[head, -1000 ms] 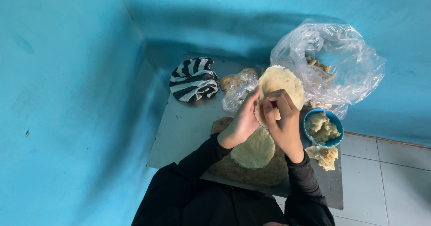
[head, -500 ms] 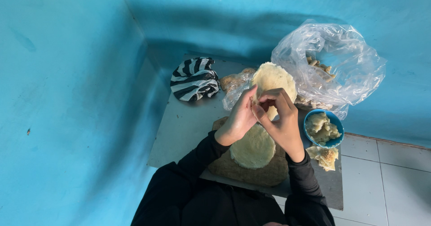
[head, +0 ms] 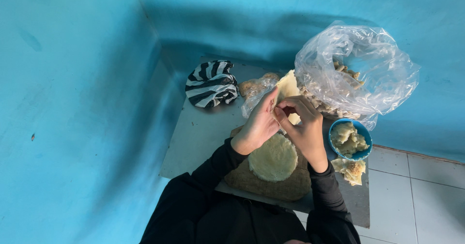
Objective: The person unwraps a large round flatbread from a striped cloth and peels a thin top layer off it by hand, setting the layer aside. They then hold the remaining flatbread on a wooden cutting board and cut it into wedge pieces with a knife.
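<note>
My left hand (head: 259, 123) and my right hand (head: 302, 127) meet above a low grey table (head: 203, 132), both pinching a thin pale dough wrapper (head: 286, 88) that is now folded over between the fingers. Under my wrists a round stack of wrappers (head: 273, 157) lies on a brown mat (head: 286, 188). A small blue bowl (head: 349, 138) of pale filling stands just right of my right hand.
A large clear plastic bag (head: 356, 72) with folded pieces sits at the back right. A smaller clear bag (head: 256, 91) and a black-and-white striped cloth (head: 210, 84) lie at the back. Loose dough scraps (head: 352, 170) lie by the bowl. Blue walls close in left and behind.
The wrapper was held open and round; my hands have folded it, so it now looks narrower, and they have shifted slightly left.
</note>
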